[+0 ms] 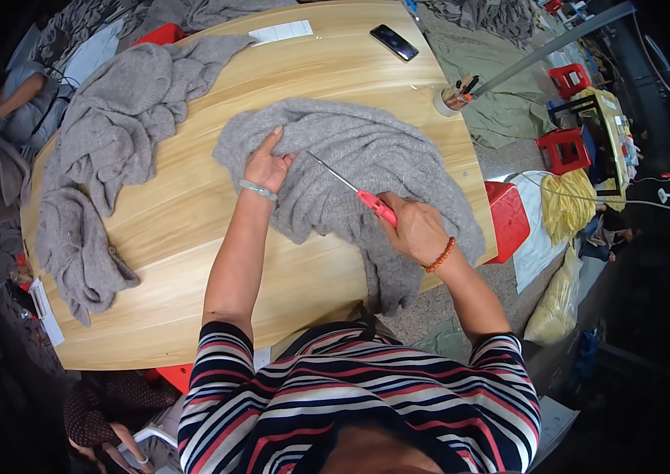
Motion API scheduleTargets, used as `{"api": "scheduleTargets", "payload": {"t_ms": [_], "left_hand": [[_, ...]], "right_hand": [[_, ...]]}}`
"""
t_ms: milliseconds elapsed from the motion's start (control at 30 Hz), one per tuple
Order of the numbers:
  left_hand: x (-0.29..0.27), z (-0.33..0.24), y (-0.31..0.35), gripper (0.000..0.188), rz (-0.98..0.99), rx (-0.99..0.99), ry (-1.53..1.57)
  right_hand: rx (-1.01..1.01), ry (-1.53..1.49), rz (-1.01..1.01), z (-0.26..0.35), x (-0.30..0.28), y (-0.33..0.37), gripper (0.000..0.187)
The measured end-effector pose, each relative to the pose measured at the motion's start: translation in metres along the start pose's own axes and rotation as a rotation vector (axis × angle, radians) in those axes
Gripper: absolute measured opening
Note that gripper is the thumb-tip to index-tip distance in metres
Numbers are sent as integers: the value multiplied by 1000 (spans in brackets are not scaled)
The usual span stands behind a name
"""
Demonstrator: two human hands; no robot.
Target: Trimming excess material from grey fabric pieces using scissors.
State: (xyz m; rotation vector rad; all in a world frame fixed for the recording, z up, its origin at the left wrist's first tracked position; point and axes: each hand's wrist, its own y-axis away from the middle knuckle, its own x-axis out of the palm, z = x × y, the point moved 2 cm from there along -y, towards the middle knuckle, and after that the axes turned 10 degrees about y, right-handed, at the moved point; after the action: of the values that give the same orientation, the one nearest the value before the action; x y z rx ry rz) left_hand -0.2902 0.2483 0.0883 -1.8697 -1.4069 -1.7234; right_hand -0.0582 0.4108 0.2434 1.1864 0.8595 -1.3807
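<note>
A grey knitted garment (351, 146) lies bunched on the wooden table in front of me, its lower right end hanging over the near edge. My left hand (269, 167) is at the garment's left part, thumb stretched upward and fingers curled in on the knit. In my right hand (416, 229) is a slim tool with a red handle (377, 207) and a long thin metal shaft. Its shaft points up and left, the tip close to my left fingers; the tip's shape is too small to make out.
More grey knitwear (118, 118) spreads over the table's left side. A phone (394, 43), a paper strip (280, 31) and a cup of tools (455, 98) lie or stand toward the far edge. A red stool (506, 221) is at the right; other people sit at the left.
</note>
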Motion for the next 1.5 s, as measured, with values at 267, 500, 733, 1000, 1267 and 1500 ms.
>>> {"api": "scheduleTargets", "payload": {"t_ms": [267, 500, 733, 1000, 1267, 1500], "left_hand": [[0, -10, -4, 29, -213, 119, -19], [-15, -8, 1, 32, -151, 146, 44], [30, -3, 52, 37, -51, 106, -72], [15, -43, 60, 38, 150, 212, -200], [-89, -69, 26, 35, -479, 507, -690], [-67, -120, -58, 50, -322, 968, -1554]], "right_hand": [[42, 80, 84, -2, -15, 4, 22], [-20, -2, 93, 6, -19, -3, 25], [-4, -29, 56, -3, -22, 4, 23], [-25, -53, 30, -3, -21, 16, 21], [-4, 3, 11, -15, -3, 25, 23], [187, -13, -145, -64, 6, -19, 24]]}}
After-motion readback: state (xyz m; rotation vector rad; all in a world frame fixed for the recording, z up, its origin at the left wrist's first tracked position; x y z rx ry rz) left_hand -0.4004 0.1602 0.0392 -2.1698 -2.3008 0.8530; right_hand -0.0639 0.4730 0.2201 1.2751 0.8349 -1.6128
